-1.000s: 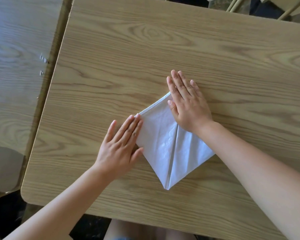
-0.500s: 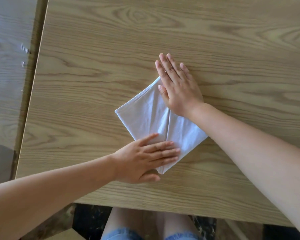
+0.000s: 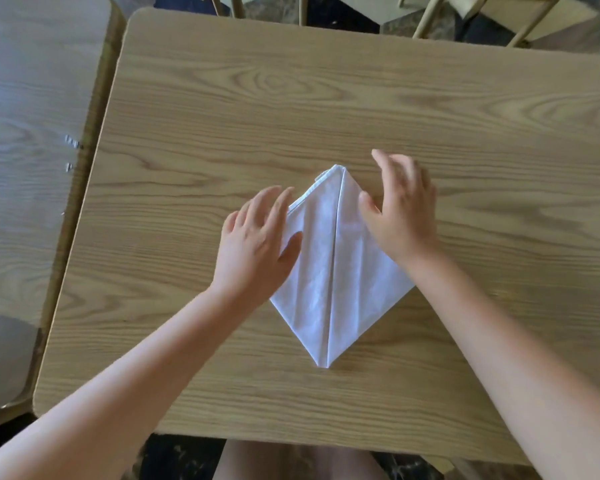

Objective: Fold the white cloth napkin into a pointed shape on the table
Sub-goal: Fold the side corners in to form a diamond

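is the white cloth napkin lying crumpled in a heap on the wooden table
No, the white cloth napkin lies flat on the wooden table, folded into a kite shape with a straight centre seam.

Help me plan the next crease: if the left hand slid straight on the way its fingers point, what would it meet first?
The left hand points up and slightly right, along the napkin's upper-left edge. It would likely brush that edge first, then bare table; its height above the cloth is unclear.
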